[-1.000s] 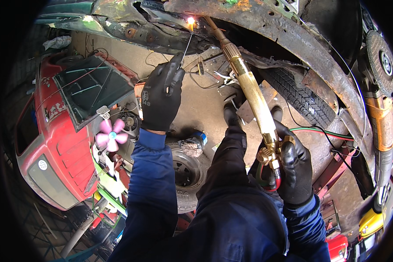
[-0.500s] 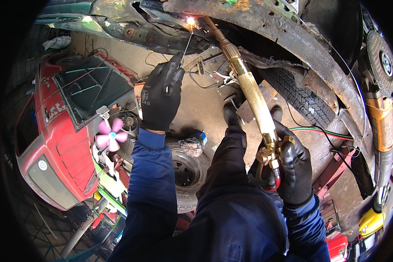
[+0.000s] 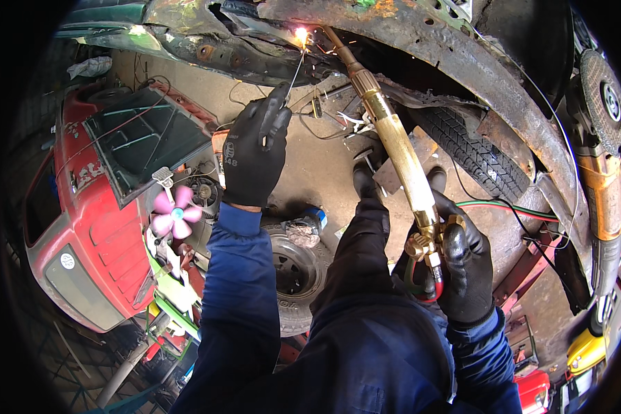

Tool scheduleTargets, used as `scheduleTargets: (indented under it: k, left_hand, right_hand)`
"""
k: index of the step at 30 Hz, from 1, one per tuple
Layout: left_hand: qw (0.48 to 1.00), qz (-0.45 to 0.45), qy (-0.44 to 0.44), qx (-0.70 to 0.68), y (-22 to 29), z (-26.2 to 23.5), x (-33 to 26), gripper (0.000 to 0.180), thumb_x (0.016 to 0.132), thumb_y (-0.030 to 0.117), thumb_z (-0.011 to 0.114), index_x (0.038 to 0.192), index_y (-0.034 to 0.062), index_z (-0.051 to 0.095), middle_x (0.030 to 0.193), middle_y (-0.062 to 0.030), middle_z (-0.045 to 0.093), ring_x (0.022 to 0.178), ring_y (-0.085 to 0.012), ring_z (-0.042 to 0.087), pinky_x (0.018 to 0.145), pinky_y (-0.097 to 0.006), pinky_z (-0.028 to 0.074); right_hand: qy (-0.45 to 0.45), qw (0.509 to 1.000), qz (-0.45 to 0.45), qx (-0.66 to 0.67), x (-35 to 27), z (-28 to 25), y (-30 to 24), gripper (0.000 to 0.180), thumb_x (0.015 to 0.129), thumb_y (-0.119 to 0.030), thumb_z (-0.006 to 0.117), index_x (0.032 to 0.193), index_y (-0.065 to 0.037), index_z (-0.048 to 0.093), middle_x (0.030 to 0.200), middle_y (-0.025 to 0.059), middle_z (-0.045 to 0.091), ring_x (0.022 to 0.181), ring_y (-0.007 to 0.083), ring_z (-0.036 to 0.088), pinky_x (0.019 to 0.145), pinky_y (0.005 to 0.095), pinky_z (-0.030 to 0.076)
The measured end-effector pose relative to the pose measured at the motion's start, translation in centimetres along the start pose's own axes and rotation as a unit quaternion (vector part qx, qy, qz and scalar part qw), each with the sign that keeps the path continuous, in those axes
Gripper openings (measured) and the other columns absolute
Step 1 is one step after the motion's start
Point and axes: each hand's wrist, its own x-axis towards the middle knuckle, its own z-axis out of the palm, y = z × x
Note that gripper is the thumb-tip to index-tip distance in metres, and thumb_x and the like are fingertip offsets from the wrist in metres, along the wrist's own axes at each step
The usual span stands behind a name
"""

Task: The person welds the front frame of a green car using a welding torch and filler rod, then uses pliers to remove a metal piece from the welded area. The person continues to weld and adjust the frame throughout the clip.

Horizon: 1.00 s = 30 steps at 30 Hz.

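2 black-gloved hands work below a rusted wheel-arch panel. The left hand pinches a thin metal rod between thumb and fingers; the rod slants up and slightly right from this grip to a bright glow. The right hand is curled around the valve end of a brass gas torch, which reaches up and left from that grip, its tip just beside the glow, where small sparks scatter. Working well here probably calls for steady wrists, rod end and torch tip near but apart, and left fingers well below the heat. The panel's edge limits upward movement above both grips. A treaded tyre stands above the right grip; red and green hoses run right from it. Sideways room lies between the 2 grips, over the floor.
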Motion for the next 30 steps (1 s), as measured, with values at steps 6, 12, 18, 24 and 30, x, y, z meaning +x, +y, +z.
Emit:
scheduleTargets:
  k: [6, 12, 18, 24, 30]
  left_hand:
    - [1.000, -0.003, 0.001, -0.006, 0.0, 0.1, 0.2, 0.036, 0.109, 0.014, 0.065, 0.144, 0.0079, 0.072, 0.113, -0.0187, 0.075, 0.099, -0.0367, 0.074, 0.085, -0.046, 0.059]
    - [1.000, -0.024, -0.015, 0.004, 0.5, -0.2, 0.2, 0.025, 0.106, 0.008, 0.072, 0.129, 0.0001, 0.073, 0.118, -0.0195, 0.076, 0.104, -0.0349, 0.076, 0.089, -0.045, 0.060]
    - [1.000, -0.029, -0.001, 0.005, 0.6, 0.2, 0.3, 0.028, 0.106, 0.010, 0.071, 0.132, 0.0012, 0.074, 0.114, -0.0190, 0.076, 0.100, -0.0353, 0.075, 0.087, -0.045, 0.060]
    - [0.998, -0.053, 0.011, 0.012, 0.9, 0.4, 0.3, 0.028, 0.105, 0.014, 0.073, 0.130, 0.0019, 0.076, 0.109, -0.0196, 0.076, 0.095, -0.0389, 0.074, 0.082, -0.047, 0.059]
    - [0.999, -0.035, 0.022, 0.027, 1.2, 0.5, 0.2, 0.027, 0.104, 0.014, 0.073, 0.128, 0.0010, 0.077, 0.108, -0.0195, 0.075, 0.095, -0.0387, 0.075, 0.081, -0.047, 0.059]
  right_hand:
    - [-0.001, 1.000, 0.002, -0.004, 0.0, -0.1, 0.0, 0.064, 0.114, -0.049, 0.063, 0.155, 0.001, 0.059, 0.084, 0.0015, 0.073, 0.058, 0.0049, 0.060, 0.055, 0.0218, 0.048]
    - [0.003, 1.000, 0.002, -0.003, -0.1, -0.1, 0.1, 0.064, 0.114, -0.048, 0.063, 0.155, 0.000, 0.059, 0.084, 0.0012, 0.073, 0.058, 0.0047, 0.060, 0.055, 0.0217, 0.047]
    - [0.004, 1.000, 0.003, -0.006, 0.0, -0.2, -0.1, 0.064, 0.114, -0.049, 0.063, 0.155, 0.000, 0.059, 0.083, 0.0009, 0.072, 0.058, 0.0049, 0.060, 0.055, 0.0219, 0.047]
    - [0.001, 1.000, 0.006, -0.007, -0.1, -0.3, -0.1, 0.063, 0.114, -0.048, 0.063, 0.155, 0.000, 0.059, 0.079, 0.0007, 0.070, 0.057, 0.0058, 0.058, 0.054, 0.0234, 0.046]
    - [0.000, 1.000, 0.010, -0.008, -0.1, -0.4, -0.3, 0.062, 0.114, -0.046, 0.063, 0.155, 0.000, 0.059, 0.079, 0.0008, 0.069, 0.057, 0.0061, 0.058, 0.055, 0.0239, 0.046]
